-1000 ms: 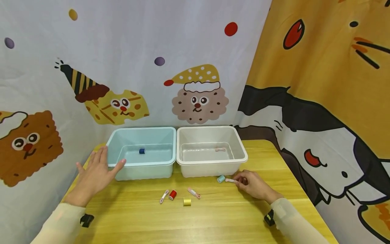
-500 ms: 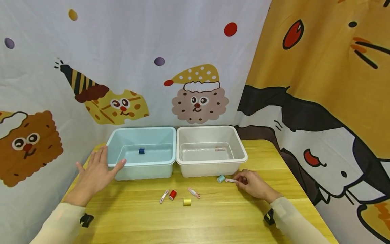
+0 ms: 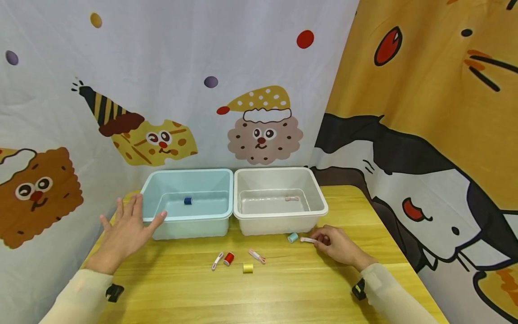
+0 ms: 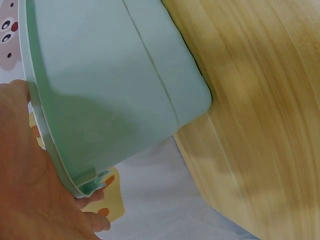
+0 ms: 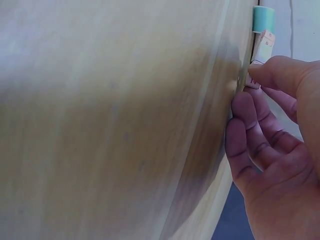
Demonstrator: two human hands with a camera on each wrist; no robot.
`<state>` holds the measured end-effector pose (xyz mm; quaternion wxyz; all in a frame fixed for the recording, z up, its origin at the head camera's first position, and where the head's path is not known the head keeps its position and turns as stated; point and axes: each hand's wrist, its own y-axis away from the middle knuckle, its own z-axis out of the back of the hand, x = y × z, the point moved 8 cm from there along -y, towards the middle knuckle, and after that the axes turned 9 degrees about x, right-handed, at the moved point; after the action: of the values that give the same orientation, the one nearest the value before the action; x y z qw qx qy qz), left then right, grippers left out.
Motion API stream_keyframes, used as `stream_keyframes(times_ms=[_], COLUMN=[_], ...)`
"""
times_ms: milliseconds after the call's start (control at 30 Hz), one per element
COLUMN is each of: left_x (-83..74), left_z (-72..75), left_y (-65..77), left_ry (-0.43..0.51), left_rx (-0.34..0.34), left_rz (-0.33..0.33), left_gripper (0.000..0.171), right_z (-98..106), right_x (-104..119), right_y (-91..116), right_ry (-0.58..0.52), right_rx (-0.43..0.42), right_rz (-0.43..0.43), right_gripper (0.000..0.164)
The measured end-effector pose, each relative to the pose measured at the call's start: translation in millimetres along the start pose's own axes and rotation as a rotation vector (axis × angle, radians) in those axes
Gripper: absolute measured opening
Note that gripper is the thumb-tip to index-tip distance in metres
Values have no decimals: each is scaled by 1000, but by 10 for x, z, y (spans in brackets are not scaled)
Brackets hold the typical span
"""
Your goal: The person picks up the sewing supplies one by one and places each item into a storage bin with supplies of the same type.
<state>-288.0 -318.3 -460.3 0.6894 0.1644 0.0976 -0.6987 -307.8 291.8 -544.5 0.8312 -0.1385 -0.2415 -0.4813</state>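
Note:
My right hand (image 3: 337,245) pinches one end of a small folded tape measure (image 3: 308,240) between thumb and fingertips, low over the table. In the right wrist view the tape measure (image 5: 264,47) is a pale strip with pinkish print. Just left of it lies a light blue thread spool (image 3: 293,237). My left hand (image 3: 126,234), fingers spread, rests against the front left corner of the light blue bin (image 3: 190,227), its thumb at the rim. A dark blue spool (image 3: 188,201) lies in that bin. Beside it, the white bin (image 3: 279,224) holds another folded tape measure (image 3: 292,198).
In front of the bins lie a folded tape measure (image 3: 217,261), a red spool (image 3: 229,258), another folded tape measure (image 3: 256,256) and a yellow spool (image 3: 247,268). The wooden table (image 3: 210,301) backs onto a printed curtain (image 3: 170,67).
The held tape measure shifts very slightly right, away from the light blue spool. Both hands otherwise keep their places.

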Motion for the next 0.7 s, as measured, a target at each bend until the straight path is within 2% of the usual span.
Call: stream_keyframes(times_ms=[700], left_x=[-7], left_z=[-5], left_y=[0], left_ry=[10], left_rx=[6], left_rz=[-4], left_gripper=[122], right_z=[11], right_x=[-11], right_y=[81], right_ry=[-24], right_rx=[0], right_rz=[0], right_gripper=[13])
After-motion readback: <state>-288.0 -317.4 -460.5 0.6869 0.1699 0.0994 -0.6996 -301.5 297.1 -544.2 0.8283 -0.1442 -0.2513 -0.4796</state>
